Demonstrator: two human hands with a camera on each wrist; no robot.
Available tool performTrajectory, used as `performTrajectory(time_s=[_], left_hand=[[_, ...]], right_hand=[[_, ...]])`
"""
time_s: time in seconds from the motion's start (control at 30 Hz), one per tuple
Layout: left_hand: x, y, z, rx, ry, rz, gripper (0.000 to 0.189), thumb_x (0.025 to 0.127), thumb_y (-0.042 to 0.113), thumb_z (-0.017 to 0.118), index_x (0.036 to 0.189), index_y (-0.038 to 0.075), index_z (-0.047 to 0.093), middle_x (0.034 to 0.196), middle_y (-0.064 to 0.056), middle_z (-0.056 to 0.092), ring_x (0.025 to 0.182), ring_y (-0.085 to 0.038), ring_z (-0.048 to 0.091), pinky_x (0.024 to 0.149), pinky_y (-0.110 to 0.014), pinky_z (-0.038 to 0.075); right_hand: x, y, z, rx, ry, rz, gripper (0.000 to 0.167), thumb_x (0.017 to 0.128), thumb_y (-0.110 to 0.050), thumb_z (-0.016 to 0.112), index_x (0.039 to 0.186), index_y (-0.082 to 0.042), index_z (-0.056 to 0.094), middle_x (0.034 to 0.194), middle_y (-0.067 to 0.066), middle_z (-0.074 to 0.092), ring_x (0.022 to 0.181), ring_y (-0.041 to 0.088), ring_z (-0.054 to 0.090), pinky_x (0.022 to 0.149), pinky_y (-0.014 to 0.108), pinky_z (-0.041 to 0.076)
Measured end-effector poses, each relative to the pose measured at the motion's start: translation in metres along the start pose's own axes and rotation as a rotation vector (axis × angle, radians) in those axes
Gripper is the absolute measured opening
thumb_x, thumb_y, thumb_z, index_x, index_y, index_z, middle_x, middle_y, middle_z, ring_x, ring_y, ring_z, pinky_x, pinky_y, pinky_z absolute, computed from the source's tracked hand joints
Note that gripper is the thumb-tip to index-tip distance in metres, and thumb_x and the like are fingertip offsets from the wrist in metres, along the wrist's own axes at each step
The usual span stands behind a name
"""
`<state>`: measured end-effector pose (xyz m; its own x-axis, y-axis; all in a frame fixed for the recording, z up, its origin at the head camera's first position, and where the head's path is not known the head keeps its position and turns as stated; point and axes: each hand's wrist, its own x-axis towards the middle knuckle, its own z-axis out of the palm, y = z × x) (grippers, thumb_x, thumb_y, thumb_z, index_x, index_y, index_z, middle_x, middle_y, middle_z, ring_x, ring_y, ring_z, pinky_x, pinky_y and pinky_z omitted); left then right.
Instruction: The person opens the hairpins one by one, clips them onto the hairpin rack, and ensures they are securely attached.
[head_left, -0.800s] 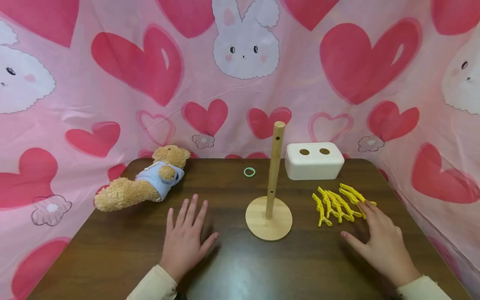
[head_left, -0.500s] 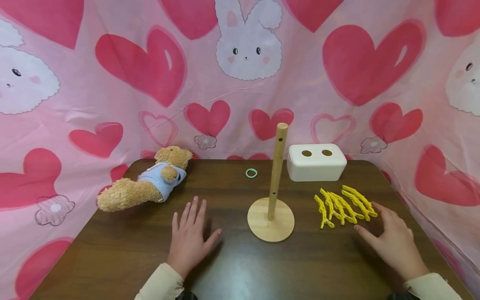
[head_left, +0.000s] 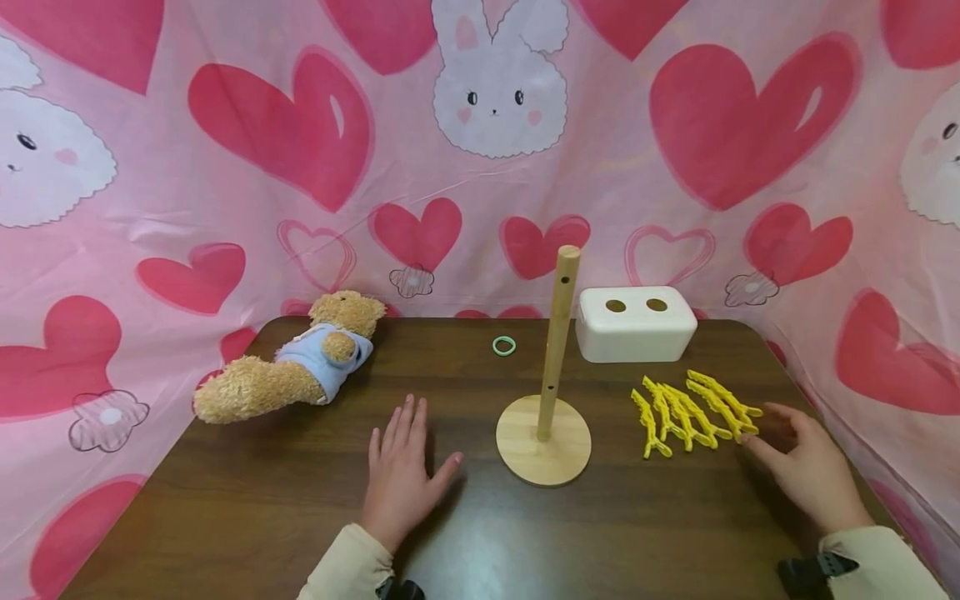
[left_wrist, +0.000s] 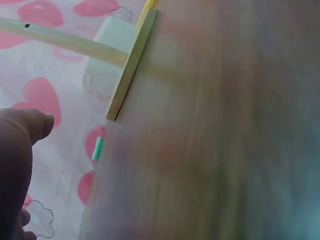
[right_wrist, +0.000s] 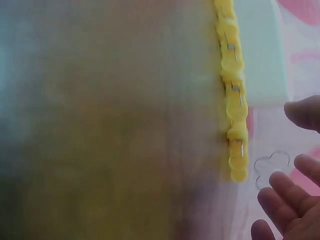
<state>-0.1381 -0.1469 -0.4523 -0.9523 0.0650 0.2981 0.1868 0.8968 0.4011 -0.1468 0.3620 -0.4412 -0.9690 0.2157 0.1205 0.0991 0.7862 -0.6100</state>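
Note:
My right hand is at the right end of several yellow clothespins, which lie in a slanted row on the table. Its thumb and index finger are parted, with the fingertips right at the ends of the rightmost pins. In the right wrist view, metal springs show on the yellow clothespins, and the fingers are spread with nothing between them. My left hand is held flat over the table, fingers straight and thumb out, left of a wooden stand with a round base and an upright post.
Behind the clothespins stands a white box with two round holes on top. A small green ring lies near the back edge of the brown table. At the back left lies a teddy bear in a blue top. A pink heart-print cloth hangs behind.
My right hand has drawn back to the right, from over the clothespins to their right end. My left hand has shifted right, toward the stand. The view has turned slightly.

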Motion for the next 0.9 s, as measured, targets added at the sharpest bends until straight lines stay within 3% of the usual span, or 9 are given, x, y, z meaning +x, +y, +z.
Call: performTrajectory(time_s=[0.13,0.27,0.4,0.57,0.9], left_hand=[[0.001,0.006,0.005,-0.023,-0.011,-0.006,0.093,0.088,0.053,0.071,0.157,0.004,0.032,0.163,-0.017,0.027,0.148,-0.04,0.027,0.114,-0.069,0.016],[0.002,0.012,0.012,-0.062,-0.014,0.008,0.092,0.088,0.051,0.071,0.156,0.004,0.033,0.162,-0.016,0.03,0.147,-0.039,0.029,0.112,-0.069,0.018],[0.001,0.019,0.017,-0.13,-0.029,0.036,0.09,0.087,0.047,0.073,0.156,0.004,0.034,0.161,-0.015,0.032,0.147,-0.037,0.03,0.112,-0.068,0.019],[0.001,0.028,0.025,-0.212,-0.028,0.087,0.087,0.087,0.041,0.075,0.154,0.002,0.035,0.159,-0.016,0.036,0.146,-0.037,0.033,0.112,-0.066,0.023],[0.007,0.052,0.043,-0.307,-0.01,0.133,0.081,0.087,0.034,0.073,0.152,0.002,0.038,0.156,-0.014,0.041,0.143,-0.034,0.038,0.111,-0.064,0.028]], right_hand=[[0.008,0.008,-0.001,0.046,-0.021,0.082,0.078,0.097,-0.042,0.064,0.144,0.014,0.036,0.137,0.043,0.042,0.117,0.059,0.044,0.089,0.071,0.04],[0.014,0.016,0.0,0.068,-0.006,0.1,0.075,0.098,-0.04,0.063,0.142,0.015,0.038,0.133,0.042,0.045,0.114,0.057,0.047,0.088,0.068,0.041],[0.021,0.021,0.001,0.078,-0.008,0.144,0.073,0.098,-0.04,0.061,0.14,0.015,0.04,0.131,0.04,0.048,0.111,0.053,0.049,0.085,0.062,0.045],[0.031,0.024,0.002,0.098,-0.039,0.239,0.076,0.099,-0.045,0.057,0.141,0.015,0.04,0.137,0.04,0.043,0.117,0.055,0.046,0.092,0.066,0.042],[0.05,0.025,0.001,0.055,-0.111,0.348,0.08,0.096,-0.054,0.057,0.137,0.014,0.044,0.134,0.039,0.045,0.112,0.053,0.046,0.09,0.064,0.043]])
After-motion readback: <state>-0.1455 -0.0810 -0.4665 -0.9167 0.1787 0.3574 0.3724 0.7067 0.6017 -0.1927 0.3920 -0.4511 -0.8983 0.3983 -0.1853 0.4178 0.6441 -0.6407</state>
